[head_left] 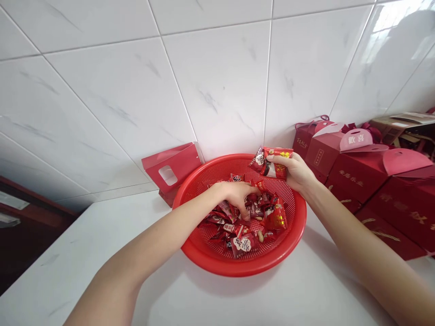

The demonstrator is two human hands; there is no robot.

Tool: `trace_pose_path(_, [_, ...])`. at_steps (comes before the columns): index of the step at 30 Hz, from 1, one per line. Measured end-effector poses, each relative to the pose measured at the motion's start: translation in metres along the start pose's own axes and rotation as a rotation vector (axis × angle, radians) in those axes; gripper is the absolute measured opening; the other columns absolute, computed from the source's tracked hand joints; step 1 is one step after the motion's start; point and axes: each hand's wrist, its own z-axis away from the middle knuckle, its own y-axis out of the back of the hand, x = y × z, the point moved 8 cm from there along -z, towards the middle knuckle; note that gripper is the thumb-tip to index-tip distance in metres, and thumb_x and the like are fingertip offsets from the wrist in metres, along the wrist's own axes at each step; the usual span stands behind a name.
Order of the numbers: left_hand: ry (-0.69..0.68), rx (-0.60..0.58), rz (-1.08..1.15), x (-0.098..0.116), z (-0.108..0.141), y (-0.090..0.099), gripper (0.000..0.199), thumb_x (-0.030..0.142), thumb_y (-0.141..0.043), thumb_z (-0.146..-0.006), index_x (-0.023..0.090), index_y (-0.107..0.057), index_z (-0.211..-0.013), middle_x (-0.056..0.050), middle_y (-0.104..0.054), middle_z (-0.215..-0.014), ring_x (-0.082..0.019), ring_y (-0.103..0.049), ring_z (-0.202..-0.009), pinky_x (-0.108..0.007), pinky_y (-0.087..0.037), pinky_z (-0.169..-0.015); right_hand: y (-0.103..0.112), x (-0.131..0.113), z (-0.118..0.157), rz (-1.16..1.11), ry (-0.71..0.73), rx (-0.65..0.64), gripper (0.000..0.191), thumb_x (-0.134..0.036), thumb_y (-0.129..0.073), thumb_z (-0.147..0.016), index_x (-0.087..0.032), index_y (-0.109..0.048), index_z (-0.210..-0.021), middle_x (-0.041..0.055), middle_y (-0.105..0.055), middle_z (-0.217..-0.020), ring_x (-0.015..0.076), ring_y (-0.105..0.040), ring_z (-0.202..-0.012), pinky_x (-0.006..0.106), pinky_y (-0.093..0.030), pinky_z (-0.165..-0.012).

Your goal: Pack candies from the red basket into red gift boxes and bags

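Observation:
A red plastic basket (238,270) with a perforated wall stands on the white table, holding many wrapped candies (243,244) in red and dark wrappers. My left hand (239,197) reaches down into it, fingers spread and bent over the candies, touching some of them. Above the basket's right back rim, my right hand (295,170) pinches a few candy packets (273,163), one bright red with gold print and one dark with a white label. A larger red and gold packet (279,215) lies at the right inside the basket.
An open red box (173,167) with a window leans by the tiled wall, behind left of the basket. Stacked red gift boxes (360,174) stand at the right, with a brown carton (397,131) behind them. Dark wooden furniture (30,226) is at the far left.

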Motion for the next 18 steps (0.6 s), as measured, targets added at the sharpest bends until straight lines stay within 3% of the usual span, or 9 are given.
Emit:
trace_pose_path(5, [0.067, 0.006, -0.08, -0.005, -0.002, 0.001, 0.064, 0.04, -0.086, -0.061, 0.017, -0.069, -0.119, -0.011, -0.074, -0.113, -0.029, -0.069, -0.097, -0.029, -0.049, -0.077, -0.002, 0.0, 0.001, 0.015, 0.0, -0.029, 0.025, -0.025, -0.082, -0.058, -0.02, -0.071, -0.08, 0.0054, -0.076, -0.081, 0.0244, -0.073, -0.077, 0.039, -0.061, -0.078])
trace_pose_path(12, [0.114, 0.001, -0.044, -0.015, 0.004, 0.01, 0.022, 0.023, -0.071, -0.073, 0.018, -0.075, -0.094, -0.005, -0.076, -0.085, -0.02, -0.066, -0.073, -0.026, -0.043, -0.062, -0.002, 0.001, 0.0, 0.027, 0.005, -0.037, 0.026, -0.026, -0.083, -0.058, -0.02, -0.07, -0.08, 0.0049, -0.075, -0.081, 0.0237, -0.072, -0.075, 0.039, -0.061, -0.075])
trace_pose_path(18, [0.17, 0.065, -0.034, -0.03, 0.018, 0.027, 0.029, 0.011, -0.061, -0.066, 0.019, -0.074, -0.09, -0.003, -0.074, -0.083, -0.019, -0.064, -0.069, -0.026, -0.043, -0.059, -0.004, 0.0, 0.003, -0.002, -0.007, -0.024, 0.028, -0.024, -0.085, -0.054, -0.02, -0.069, -0.077, 0.0038, -0.075, -0.078, 0.0219, -0.07, -0.07, 0.037, -0.06, -0.069])
